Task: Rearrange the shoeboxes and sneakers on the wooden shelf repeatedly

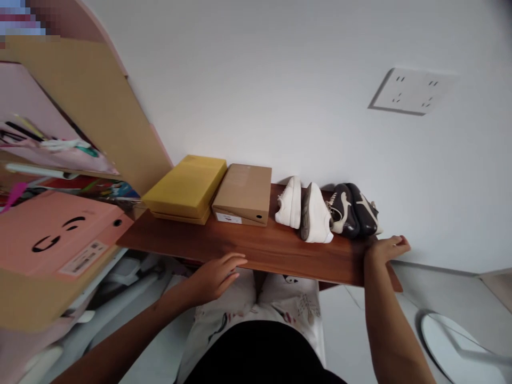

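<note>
Dark wood desk (264, 256) against white wall (280, 80). Left hand (218, 274): fingers loosely parted at the front edge, nothing visibly held. Right hand (386, 249): fingers bent, at right end near dark shoes (351, 217); cannot tell its grip. Yellow box (188, 186), brown box (244, 192), white shoes (317, 216) along rear; desk surface shows in front.

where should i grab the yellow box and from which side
Probably low on the front end of the yellow box, below its lid, coming from the wearer's side. That end faces bare board, while the brown box sits close along its right side, leaving little finger room. The lid edge shows in front; gripping only that might lift it off.
</note>
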The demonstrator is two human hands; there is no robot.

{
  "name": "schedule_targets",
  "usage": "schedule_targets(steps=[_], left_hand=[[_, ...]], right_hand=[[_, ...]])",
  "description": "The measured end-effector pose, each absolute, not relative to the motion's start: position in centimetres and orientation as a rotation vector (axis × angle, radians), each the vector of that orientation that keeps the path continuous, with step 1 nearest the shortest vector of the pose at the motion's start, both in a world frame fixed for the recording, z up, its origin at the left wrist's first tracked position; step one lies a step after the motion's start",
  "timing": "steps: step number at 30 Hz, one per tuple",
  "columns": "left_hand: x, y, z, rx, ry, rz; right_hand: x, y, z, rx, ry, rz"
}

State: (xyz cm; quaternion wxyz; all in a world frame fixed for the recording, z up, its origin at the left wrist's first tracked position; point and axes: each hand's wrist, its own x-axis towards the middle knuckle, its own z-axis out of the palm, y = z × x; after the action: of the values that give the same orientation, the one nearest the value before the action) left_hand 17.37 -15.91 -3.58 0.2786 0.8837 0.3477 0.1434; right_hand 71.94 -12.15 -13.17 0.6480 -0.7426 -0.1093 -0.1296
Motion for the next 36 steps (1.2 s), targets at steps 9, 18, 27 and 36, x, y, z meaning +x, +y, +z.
schedule_targets(steps=[9,18,27,36], left_hand=[[9.7,-13.4,-3.6,2.015,1.255,0.922],[4.8,-10.8,-4.4,1.437,1.614,1.343],[-2.2,-2.3,-3.8,0.742,1.65,1.44],[-5.2,5.3,-2.7,0.761,1.541,1.195]], right_hand=[[55.3,-15.1,-7.2,-1.457,-0.419,-0.14],[34.5,-12.5,-3.4,-1.144,-1.15,0.975],[22.6,-6.0,-2.8,-1.216,-1.056,1.338],[18.6,-1.6,-2.5,-1.375,-0.851,1.458]])
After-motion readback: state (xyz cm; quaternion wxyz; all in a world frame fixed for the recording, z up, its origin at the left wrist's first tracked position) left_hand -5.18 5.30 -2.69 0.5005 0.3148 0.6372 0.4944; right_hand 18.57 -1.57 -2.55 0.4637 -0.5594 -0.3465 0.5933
